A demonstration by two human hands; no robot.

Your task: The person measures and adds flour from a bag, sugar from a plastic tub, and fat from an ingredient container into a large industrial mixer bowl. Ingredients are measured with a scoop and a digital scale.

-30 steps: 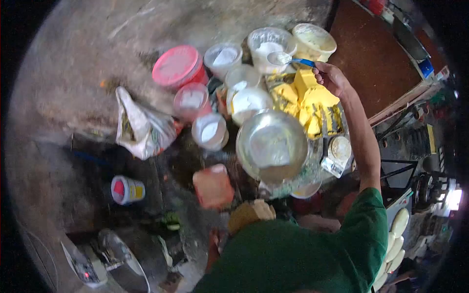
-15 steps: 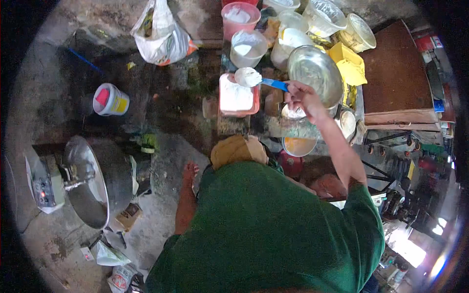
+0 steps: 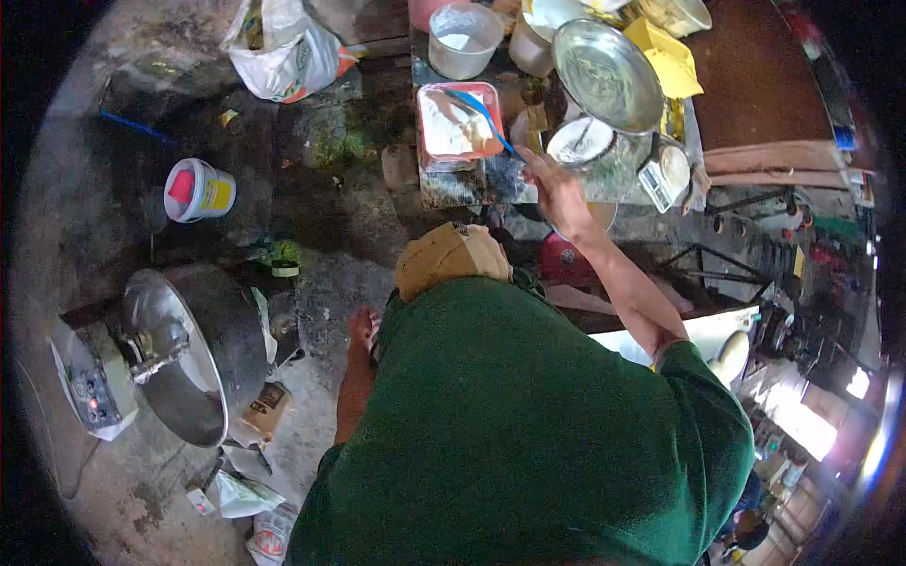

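Observation:
My right hand (image 3: 555, 189) is closed around the blue handle of a spoon (image 3: 493, 123). The spoon reaches over a red rectangular tub (image 3: 502, 143) of white powder. Its bowl cannot be told apart from the powder. Just beyond my right hand sits a round container with a white top (image 3: 580, 141). Behind it a wide metal bowl (image 3: 609, 75) stands tilted. My left hand (image 3: 362, 326) hangs low beside my body, fingers loosely apart, with nothing seen in it.
A clear plastic tub (image 3: 465, 42) and a yellow container (image 3: 665, 57) stand at the back of the table. A small scale (image 3: 658, 185) is at its right edge. Leftward are a white bucket (image 3: 219, 195), a large mixer bowl (image 3: 179, 377) and a white sack (image 3: 283, 66).
My right hand has come down and nearer to my body, bringing the spoon from above the tub's back edge to its powder. The view has shifted; my left hand still hangs low.

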